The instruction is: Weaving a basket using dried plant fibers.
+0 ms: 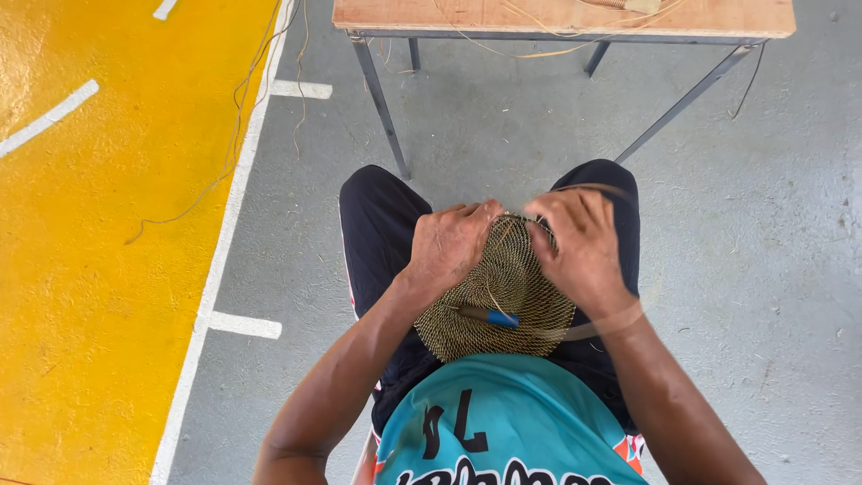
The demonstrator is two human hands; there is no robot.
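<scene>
A round woven disc of fine tan fibre [503, 305] rests on my lap, tilted toward me. My left hand [446, 244] grips its far left rim with the fingers curled over the edge. My right hand [582, 244] pinches the far right rim, and a thin fibre strand [600, 188] arcs over its knuckles, blurred by motion. A small tool with a blue handle [489, 315] lies on the disc near its lower middle, touched by neither hand. I sit with dark shorts and a teal shirt.
A wooden-topped table on grey metal legs [382, 103] stands just ahead, with loose fibre strands [548, 51] hanging from it. Grey concrete floor lies to the right. A yellow painted floor area [99, 269] with white lines lies left, with a long strand trailing over it.
</scene>
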